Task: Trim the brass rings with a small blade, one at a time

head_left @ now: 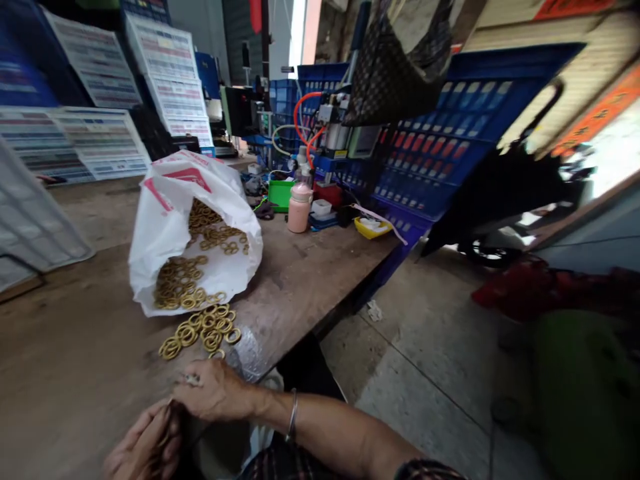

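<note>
Close together at the table's front edge, my two hands nearly touch at the fingertips. My left hand [146, 441] has its fingers curled and pressed together; whatever is in them is too small and shaded to make out. Knuckles up, my right hand [214, 392] is closed, with its fingertips hidden on the far side from view. Just beyond it lies a loose pile of brass-coloured rings [213, 327]. These spill from a white plastic bag [150, 250] that rests on its side, mouth towards me, with many more rings inside.
On the wooden table [310, 280] stand a pink bottle [299, 210], a green tray [281, 195] and a yellow dish [373, 228]. A machine with orange hoses [300, 110] is behind. Blue crates [425, 140] rise at the right; stacked white boxes [167, 73] stand at the left.
</note>
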A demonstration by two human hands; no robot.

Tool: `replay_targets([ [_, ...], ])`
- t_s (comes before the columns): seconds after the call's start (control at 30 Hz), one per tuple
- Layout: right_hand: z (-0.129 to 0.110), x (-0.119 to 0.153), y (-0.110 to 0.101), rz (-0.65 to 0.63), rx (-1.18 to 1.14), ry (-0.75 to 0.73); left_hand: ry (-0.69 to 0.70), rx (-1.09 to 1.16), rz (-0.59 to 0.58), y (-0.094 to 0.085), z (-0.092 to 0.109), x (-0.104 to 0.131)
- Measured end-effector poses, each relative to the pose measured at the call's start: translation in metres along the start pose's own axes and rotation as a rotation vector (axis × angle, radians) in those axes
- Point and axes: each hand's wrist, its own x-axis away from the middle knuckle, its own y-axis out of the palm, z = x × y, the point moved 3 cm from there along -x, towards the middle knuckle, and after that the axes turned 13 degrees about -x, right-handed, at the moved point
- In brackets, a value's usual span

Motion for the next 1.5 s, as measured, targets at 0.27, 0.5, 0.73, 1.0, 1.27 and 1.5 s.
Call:
replay_targets([
  [0.27,0.003,-0.002,0.003,0.064,-0.161,0.006,0.109,0.171,-0.037,0.03,0.02,0.027],
  [0.5,0.0,-0.001,0.002,0.053,-0.181,0.013,0.168,0.196,-0.059,0.027,0.015,0.029],
  [0.73,0.003,0.005,0.003,0.01,0.038,-0.023,0.245,0.186,-0.028,0.028,0.015,0.03],
  [1.0,-0.005,0.017,0.005,-0.159,0.508,-0.087,0.32,0.1,0.036,0.027,0.007,0.029],
  [1.27,-0.009,0.017,0.005,-0.19,0.532,-0.061,0.321,0.082,0.05,0.028,0.008,0.029],
  [1.5,-0.004,0.016,0.007,-0.147,0.554,-0.062,0.309,0.019,0.13,0.031,0.01,0.03],
])
